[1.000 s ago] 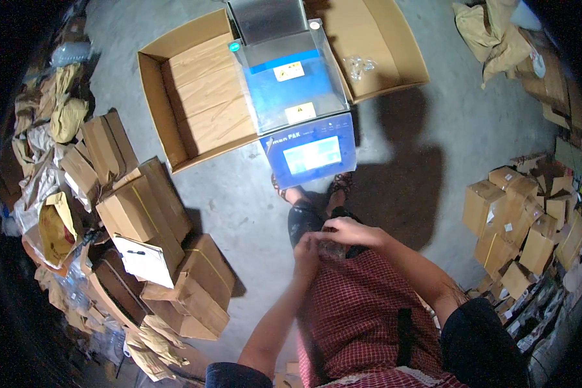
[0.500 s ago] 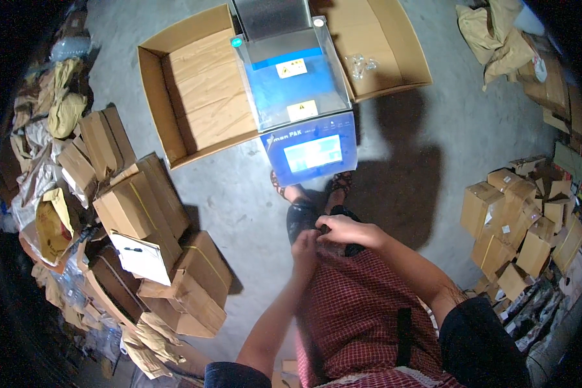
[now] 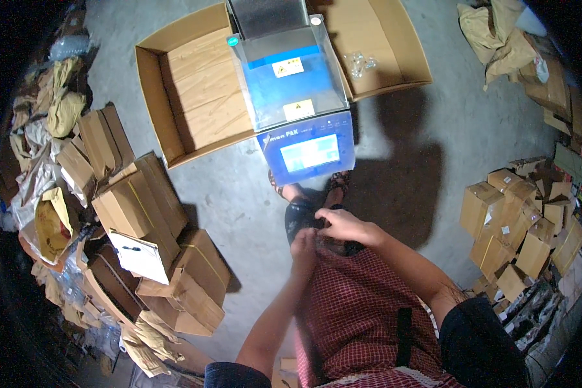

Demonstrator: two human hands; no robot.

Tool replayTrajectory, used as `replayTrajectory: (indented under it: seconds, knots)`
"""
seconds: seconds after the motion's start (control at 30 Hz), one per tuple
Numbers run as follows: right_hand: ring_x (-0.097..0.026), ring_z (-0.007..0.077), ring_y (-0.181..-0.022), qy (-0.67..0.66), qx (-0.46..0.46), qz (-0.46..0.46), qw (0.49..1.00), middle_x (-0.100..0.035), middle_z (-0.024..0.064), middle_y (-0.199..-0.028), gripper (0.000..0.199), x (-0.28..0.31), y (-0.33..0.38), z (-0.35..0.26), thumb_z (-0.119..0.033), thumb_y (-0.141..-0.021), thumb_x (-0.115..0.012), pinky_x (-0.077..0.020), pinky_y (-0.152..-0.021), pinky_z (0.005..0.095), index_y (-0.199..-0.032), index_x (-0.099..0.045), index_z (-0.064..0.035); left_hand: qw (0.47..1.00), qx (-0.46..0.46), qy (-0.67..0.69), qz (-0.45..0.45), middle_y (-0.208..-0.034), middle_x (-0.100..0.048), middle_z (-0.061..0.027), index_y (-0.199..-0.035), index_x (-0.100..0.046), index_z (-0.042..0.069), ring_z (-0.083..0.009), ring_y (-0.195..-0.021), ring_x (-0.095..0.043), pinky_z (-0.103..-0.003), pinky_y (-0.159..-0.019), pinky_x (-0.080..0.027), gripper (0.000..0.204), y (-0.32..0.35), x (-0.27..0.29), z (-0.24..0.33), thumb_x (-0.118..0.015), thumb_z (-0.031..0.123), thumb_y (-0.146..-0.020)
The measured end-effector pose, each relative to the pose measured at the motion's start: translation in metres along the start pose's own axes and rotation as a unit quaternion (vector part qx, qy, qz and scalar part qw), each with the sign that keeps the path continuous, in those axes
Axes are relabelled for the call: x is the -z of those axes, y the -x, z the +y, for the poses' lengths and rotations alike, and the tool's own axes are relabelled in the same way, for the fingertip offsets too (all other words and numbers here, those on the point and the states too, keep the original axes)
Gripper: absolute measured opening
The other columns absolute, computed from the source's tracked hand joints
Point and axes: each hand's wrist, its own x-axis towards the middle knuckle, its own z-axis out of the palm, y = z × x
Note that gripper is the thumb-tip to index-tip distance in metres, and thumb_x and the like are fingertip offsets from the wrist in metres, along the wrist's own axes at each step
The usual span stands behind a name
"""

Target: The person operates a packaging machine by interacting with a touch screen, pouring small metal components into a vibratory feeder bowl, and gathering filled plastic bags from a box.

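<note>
My left hand (image 3: 304, 244) and my right hand (image 3: 346, 227) are close together in front of my lap, fingers curled in on both. Between them there seems to be something thin and see-through (image 3: 332, 244), too faint to name. Just beyond my hands stands a blue machine (image 3: 309, 155) with a lit screen (image 3: 310, 154) and a clear lid (image 3: 291, 90) over its top. An open carton (image 3: 207, 97) flanks it on the left. In the open carton on the right (image 3: 401, 39) lie a few small clear plastic pieces (image 3: 359, 64).
Stacked cardboard boxes (image 3: 126, 204) stand to my left, with a white clipboard (image 3: 139, 255) and a dark pen on them. More boxes (image 3: 482, 207) are piled on the right. Crumpled brown paper sacks (image 3: 491, 32) lie at the far right. A red checked apron (image 3: 368, 310) covers my lap.
The whole view has shifted very slightly. My hands stay together in nearly the same place, with only a small movement of the fingers.
</note>
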Motion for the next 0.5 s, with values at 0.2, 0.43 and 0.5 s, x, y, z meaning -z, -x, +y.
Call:
replayTrajectory:
  seconds: [0.2,0.43,0.5]
  knots:
    - [-0.061,0.038,-0.089,0.21,-0.133,0.137,0.959,-0.061,0.0201,-0.107,0.065,0.027,-0.021,0.021,-0.031,-0.089,-0.051,-0.0503,-0.075,0.0478,-0.145,-0.023,-0.014,0.999,-0.021,-0.035,0.018,-0.083,-0.064,-0.0067,-0.095,-0.063,0.002,-0.0145,-0.077,-0.056,-0.029,-0.072,-0.045,0.028,-0.001,-0.001,0.002,-0.052,0.028,-0.096]
    - [-0.063,0.0356,-0.086,0.266,-0.126,0.194,0.936,-0.061,0.0177,-0.11,0.067,0.045,-0.032,0.037,-0.03,-0.09,-0.051,-0.0499,-0.076,0.0474,-0.147,-0.018,-0.025,0.999,-0.015,-0.022,0.018,-0.083,-0.063,-0.0058,-0.093,-0.062,0.001,-0.0134,-0.079,-0.055,-0.029,-0.074,-0.044,0.031,-0.002,-0.004,0.011,-0.051,0.03,-0.096]
    - [-0.063,0.0354,-0.087,0.26,-0.149,0.16,0.941,-0.06,0.0173,-0.112,0.066,0.05,-0.033,0.03,-0.03,-0.09,-0.051,-0.0495,-0.075,0.0474,-0.147,-0.018,-0.0254,1.0,-0.018,-0.007,0.021,-0.083,-0.062,-0.0054,-0.092,-0.062,0.001,-0.0131,-0.079,-0.054,-0.028,-0.074,-0.044,0.031,-0.002,-0.004,0.008,-0.051,0.03,-0.096]
